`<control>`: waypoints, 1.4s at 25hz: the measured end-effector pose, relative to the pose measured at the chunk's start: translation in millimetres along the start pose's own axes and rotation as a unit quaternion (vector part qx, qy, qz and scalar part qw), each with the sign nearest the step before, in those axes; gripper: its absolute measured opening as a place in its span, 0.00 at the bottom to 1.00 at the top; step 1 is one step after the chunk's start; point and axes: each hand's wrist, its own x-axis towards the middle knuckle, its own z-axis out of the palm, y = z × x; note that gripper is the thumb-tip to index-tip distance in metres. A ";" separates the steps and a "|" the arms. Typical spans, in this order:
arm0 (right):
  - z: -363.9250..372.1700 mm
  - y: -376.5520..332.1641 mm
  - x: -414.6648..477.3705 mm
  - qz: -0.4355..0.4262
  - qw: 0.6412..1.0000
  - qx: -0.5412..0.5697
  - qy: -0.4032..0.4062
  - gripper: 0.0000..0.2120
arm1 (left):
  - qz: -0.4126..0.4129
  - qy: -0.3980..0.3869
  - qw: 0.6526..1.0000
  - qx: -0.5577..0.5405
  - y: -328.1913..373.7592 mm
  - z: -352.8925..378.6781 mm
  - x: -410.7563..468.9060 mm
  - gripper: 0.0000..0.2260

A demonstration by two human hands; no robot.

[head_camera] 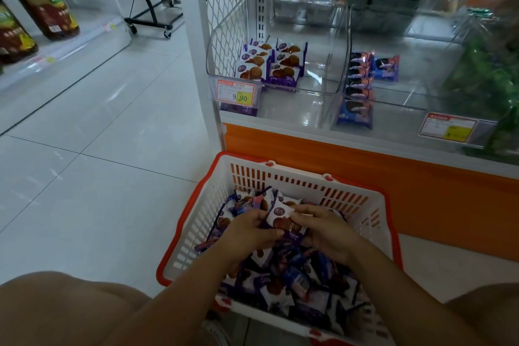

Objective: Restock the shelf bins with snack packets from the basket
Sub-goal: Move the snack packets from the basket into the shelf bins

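A white basket point(283, 178) with an orange rim stands on the floor below the shelf, filled with several purple and white snack packets point(283, 289). Both hands are inside it. My left hand point(250, 229) and my right hand point(323, 229) together grip one white waffle packet point(279, 218) at the top of the pile. On the lowest shelf a clear bin point(317, 84) holds several matching waffle packets point(269, 63) stacked at its left side.
A second clear bin point(415, 93) to the right holds blue and pink cookie packets point(359, 84). Price tags point(238, 93) hang on the bin fronts. Green packets fill a bin at far right. Large bottles point(42, 3) sit on a low shelf at left, and a black wheeled rack point(151, 19) stands behind.
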 end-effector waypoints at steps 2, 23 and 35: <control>-0.1 -1.4 -0.9 -0.016 1.000 -0.002 0.026 0.13 | -0.018 -0.007 0.998 -0.051 4.9 1.2 -1.8 0.11; 76.5 -270.4 8.9 -0.358 0.843 -0.331 0.227 0.14 | 0.303 0.241 0.759 0.523 183.8 -88.4 8.2 0.32; 66.5 -288.9 119.2 -0.062 0.902 -0.352 0.242 0.32 | 0.292 0.211 0.744 0.562 174.2 -108.0 35.0 0.31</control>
